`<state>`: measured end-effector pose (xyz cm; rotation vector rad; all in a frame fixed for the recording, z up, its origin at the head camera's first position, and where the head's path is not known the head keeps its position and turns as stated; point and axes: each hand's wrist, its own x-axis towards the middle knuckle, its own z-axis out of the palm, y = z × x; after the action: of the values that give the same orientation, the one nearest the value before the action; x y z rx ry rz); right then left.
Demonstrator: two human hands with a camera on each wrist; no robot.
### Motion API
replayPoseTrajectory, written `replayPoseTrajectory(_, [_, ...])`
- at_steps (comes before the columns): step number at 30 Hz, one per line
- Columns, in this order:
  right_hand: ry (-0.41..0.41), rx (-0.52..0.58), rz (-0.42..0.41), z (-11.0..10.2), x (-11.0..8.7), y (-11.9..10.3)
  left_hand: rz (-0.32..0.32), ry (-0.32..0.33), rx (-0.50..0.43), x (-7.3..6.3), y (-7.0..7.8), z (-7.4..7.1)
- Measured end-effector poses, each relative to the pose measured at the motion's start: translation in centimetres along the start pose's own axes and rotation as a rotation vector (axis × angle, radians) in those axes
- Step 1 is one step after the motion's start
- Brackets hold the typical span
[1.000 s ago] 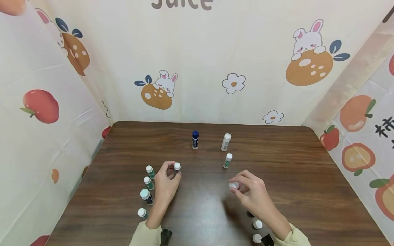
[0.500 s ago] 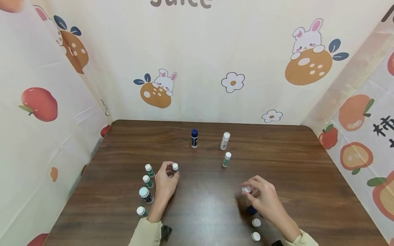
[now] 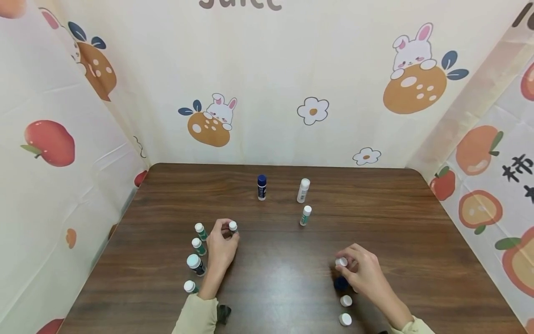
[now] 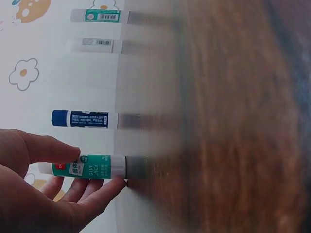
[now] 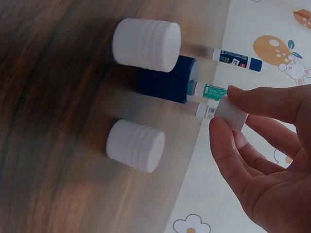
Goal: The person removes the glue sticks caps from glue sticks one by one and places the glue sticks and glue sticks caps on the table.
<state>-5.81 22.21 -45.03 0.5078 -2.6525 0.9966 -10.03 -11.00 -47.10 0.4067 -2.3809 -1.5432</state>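
Observation:
My left hand grips a green-and-white glue stick between thumb and fingers; it stands upright, its white top showing in the head view. Over on the right, my right hand pinches a small white cap between thumb and fingertips. Just nearer than that hand, a dark blue cap and two white caps stand in a row on the table. Left of my left hand is a line of several white-topped glue sticks, the nearest partly hidden by the sleeve.
Toward the back of the brown table stand a blue-capped glue stick, a white glue stick and a small green one. A printed curtain surrounds the table at the back and both sides.
My right hand has moved right and toward me with the white cap, bringing the dark blue cap into view. The left hand keeps its hold on the glue stick, almost in place.

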Motion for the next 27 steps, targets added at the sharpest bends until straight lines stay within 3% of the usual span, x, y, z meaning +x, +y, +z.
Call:
replayPoseTrajectory(7, [0.001, -0.043, 0.005, 0.1, -0.3, 0.6, 0.009, -0.003, -0.008, 0.0, 0.7, -0.1])
replayPoseTrajectory(19, [0.006, -0.083, 0.036, 0.3, -1.2, 1.9, 0.105, -0.016, 0.051, -0.5, 3.8, -0.6])
replayPoseTrajectory(27, [-0.018, -0.093, 0.065, 0.5, -1.5, 2.4, 0.126, -0.023, 0.047, -0.6, 5.2, -0.3])
